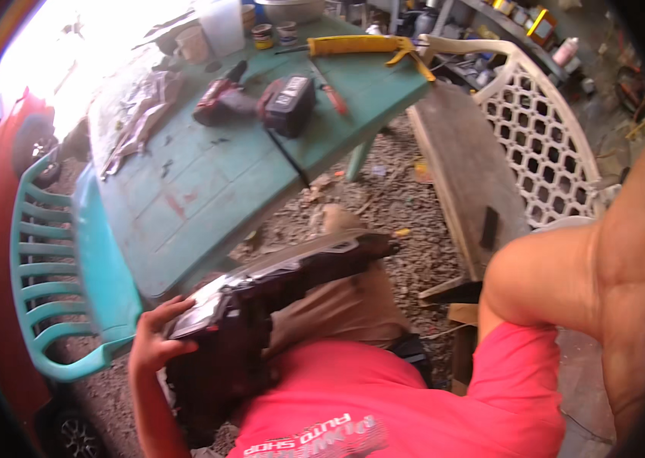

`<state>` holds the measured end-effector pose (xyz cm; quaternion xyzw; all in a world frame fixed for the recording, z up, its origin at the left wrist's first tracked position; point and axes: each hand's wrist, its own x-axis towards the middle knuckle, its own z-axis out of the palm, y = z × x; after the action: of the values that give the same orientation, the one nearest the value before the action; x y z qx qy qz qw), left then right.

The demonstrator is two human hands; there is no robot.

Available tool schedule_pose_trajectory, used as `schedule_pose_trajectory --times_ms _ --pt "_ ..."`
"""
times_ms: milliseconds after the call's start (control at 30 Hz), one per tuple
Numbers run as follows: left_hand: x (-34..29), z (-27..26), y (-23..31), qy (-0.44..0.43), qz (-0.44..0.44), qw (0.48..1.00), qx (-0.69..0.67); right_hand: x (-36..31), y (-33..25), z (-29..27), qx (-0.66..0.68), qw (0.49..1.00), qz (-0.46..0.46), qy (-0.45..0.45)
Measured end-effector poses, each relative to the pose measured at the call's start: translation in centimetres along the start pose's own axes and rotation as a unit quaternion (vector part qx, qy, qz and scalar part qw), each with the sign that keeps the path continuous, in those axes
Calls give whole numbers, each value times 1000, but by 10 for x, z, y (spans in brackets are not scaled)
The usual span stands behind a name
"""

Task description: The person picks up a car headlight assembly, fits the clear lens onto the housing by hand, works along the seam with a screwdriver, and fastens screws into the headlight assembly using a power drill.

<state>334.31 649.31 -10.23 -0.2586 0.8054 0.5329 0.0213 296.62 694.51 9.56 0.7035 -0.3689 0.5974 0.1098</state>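
a: what do we have in our left hand [148, 343]?

b: we hold a headlight [242, 301] by its left end, thumb and fingers closed on its edge.

a: and where do we have it?

b: below the near edge of the table [223, 191], over our tan trousers [337, 309]; the clear lens faces the table, the dark housing faces our pink shirt [337, 382]. our hand is just beside the near left corner.

a: our right hand?

b: we see only the bent right arm [543, 278]; the hand is out of sight, so we cannot tell whether it is wide, narrow or holding something.

a: what lies on the table?

b: we see a cordless drill [269, 105] near the middle, a red-handled tool [331, 98] beside it, a yellow caulking gun [353, 46] reaching the right corner, and a crumpled plastic sheet [143, 114] along the left edge.

a: beside that?

b: a green chair [105, 252] by the left edge.
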Motion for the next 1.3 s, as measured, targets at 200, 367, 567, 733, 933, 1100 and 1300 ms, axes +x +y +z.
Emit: schedule_pose_trajectory --times_ms 200,367,567,733,933,1100,1300 --pt "19 -12 -12 -34 -12 999 27 -4 32 4 10 1000 0 -1" --pt "-4 0 11 -16 -8 1000 22 -4 19 27 34 999 1 -9" --pt "17 -12 -14 -46 -15 999 -11 -15 71 63 62 998 1 -3" --pt "26 2 -2 -49 -8 994 -103 -34 92 80 90 996 5 -10" --pt "7 10 -33 -46 8 996 -81 -28 89 81 57 998 -4 -5" --pt "-16 28 -32 -45 -36 997 -48 -25 89 90 60 998 13 -15" --pt "38 17 -11 -65 34 995 -73 -34 90 136 -31 998 15 -46"
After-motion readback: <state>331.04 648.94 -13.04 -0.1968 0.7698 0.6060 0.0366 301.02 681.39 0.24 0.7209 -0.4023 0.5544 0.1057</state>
